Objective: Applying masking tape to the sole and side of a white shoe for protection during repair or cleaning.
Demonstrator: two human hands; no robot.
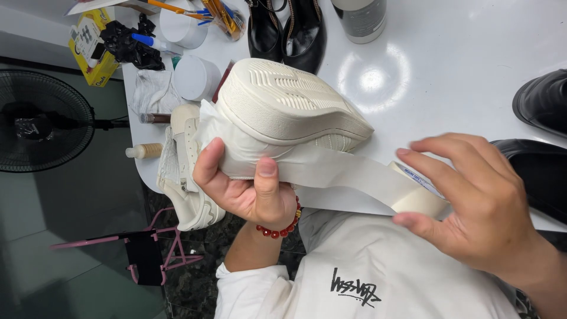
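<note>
My left hand grips a cream sneaker turned sole up, with my thumb pressing wide masking tape against its side. A band of that tape stretches from the shoe to a roll of tape, which my right hand holds between thumb and fingers. A red bead bracelet sits on my left wrist. The second cream sneaker lies on the table edge behind my left hand, partly wrapped in tape.
The white table carries black shoes at the back, more black shoes at the right, white round containers, a grey can, small bottles and a yellow box. A black fan and pink rack stand left.
</note>
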